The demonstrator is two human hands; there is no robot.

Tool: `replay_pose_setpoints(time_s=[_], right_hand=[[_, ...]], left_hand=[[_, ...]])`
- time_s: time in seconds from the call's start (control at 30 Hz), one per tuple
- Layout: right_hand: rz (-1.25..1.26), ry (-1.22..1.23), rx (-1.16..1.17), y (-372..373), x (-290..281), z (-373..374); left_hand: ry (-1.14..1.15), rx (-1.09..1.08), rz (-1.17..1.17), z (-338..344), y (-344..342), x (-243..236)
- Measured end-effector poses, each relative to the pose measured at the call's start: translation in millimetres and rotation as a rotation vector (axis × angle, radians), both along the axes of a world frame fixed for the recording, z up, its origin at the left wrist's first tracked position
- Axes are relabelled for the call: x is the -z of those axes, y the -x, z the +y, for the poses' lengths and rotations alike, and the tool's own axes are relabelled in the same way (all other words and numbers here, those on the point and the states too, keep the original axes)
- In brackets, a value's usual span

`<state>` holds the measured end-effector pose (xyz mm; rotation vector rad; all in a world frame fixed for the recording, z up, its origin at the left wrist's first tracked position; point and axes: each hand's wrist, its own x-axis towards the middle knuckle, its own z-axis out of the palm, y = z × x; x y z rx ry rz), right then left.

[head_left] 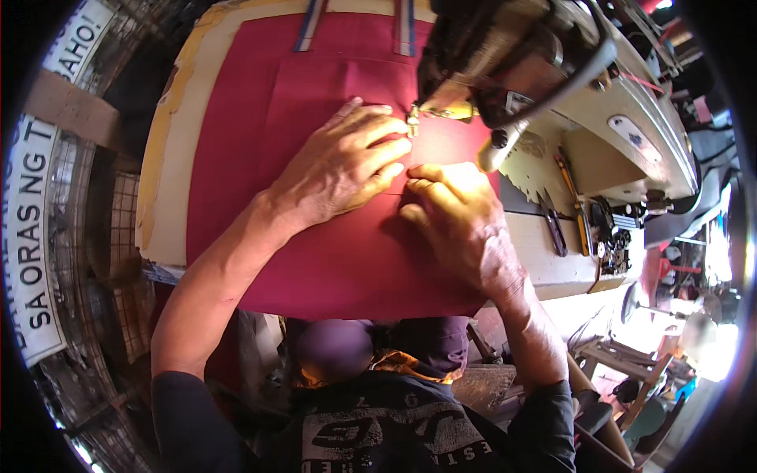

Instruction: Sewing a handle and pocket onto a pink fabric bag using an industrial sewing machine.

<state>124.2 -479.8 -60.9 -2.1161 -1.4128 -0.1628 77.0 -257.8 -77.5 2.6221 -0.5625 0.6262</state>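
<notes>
A large piece of maroon fabric (315,260) lies over the bed of a sewing machine (489,55) and drapes toward my lap. My left hand (339,162) rests flat on it, fingers stretched out toward the presser foot (412,120). Just right of it, my right hand (461,209) is closed, with bent fingertips and thumb pinching the fabric near a seam line. Two striped straps (405,27) lie at the cloth's far edge. The needle tip is too small to make out. A lamp (501,146) lights the area by my right hand.
Right of the cloth, scissors (553,225) and a yellow-handled tool (582,225) lie on the machine table (528,229), beside small black metal parts (615,229). A wire-mesh wall with a white sign (35,236) stands at left. Wooden furniture (631,363) is at lower right.
</notes>
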Motion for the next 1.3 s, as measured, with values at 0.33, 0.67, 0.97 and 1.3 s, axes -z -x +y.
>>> replay_pose_setpoints(time_s=[0.33,0.67,0.97,1.3], right_hand=[[-0.01,0.028,-0.026,-2,-2,4],[-0.008,0.123,0.041,-2,-5,3],[0.186,0.067,0.082,-13,-7,16],[0.309,-0.003,0.083,-19,-2,12]], left_hand=[[-0.007,0.007,-0.014,2,2,4],[0.013,-0.014,-0.064,0,-3,9],[0.118,-0.007,-0.021,2,1,11],[0.208,0.036,0.179,25,21,-11]])
